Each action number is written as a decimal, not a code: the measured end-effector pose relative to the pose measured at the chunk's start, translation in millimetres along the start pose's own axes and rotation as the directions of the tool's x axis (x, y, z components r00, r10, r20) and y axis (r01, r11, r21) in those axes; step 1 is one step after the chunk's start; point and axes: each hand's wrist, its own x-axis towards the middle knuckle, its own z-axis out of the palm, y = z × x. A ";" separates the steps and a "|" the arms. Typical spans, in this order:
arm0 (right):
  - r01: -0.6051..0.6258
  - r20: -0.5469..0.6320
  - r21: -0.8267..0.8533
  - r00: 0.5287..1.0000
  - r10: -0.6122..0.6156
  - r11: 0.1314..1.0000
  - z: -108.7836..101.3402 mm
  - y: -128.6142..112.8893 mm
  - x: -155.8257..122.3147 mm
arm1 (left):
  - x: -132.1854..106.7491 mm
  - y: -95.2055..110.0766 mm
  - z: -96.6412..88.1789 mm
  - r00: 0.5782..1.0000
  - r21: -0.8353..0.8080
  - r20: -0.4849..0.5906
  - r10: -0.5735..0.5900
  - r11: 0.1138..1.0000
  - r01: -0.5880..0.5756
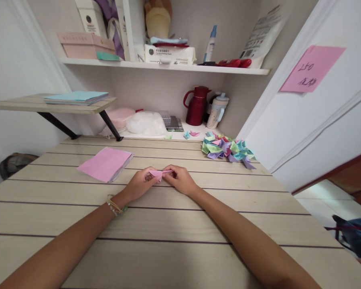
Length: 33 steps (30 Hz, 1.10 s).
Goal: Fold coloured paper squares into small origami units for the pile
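A small pink folded paper piece (pixel 157 174) lies between both hands on the slatted wooden table (pixel 168 224). My left hand (pixel 140 184) pinches its left end with curled fingers. My right hand (pixel 180 179) pinches its right end, where a thin folded edge sticks out. A bracelet sits on my left wrist. To the left of the hands lies a stack of pink paper sheets (pixel 106 163).
A pile of folded paper pieces in several colours (pixel 227 149) lies at the back right of the table. A dark red jug (pixel 197 106), a cup (pixel 217 110) and a white bag (pixel 146 123) stand behind. A side shelf (pixel 48 103) holds blue sheets. A pink note (pixel 311 68) hangs on the right wall.
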 end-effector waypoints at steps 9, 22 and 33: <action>0.011 -0.003 -0.002 1.000 -0.011 1.000 0.5 0.1 0.0 | 0.7 -3.9 0.5 1.000 0.004 -0.011 -0.002 1.000 0.002; 0.022 0.001 -0.002 1.000 -0.022 1.000 0.2 0.8 0.0 | 1.1 -5.8 1.3 1.000 0.019 -0.011 -0.015 1.000 0.015; 0.019 0.005 0.006 1.000 -0.019 1.000 0.1 1.0 0.5 | 1.6 -6.0 0.3 1.000 0.018 0.017 0.000 1.000 -0.001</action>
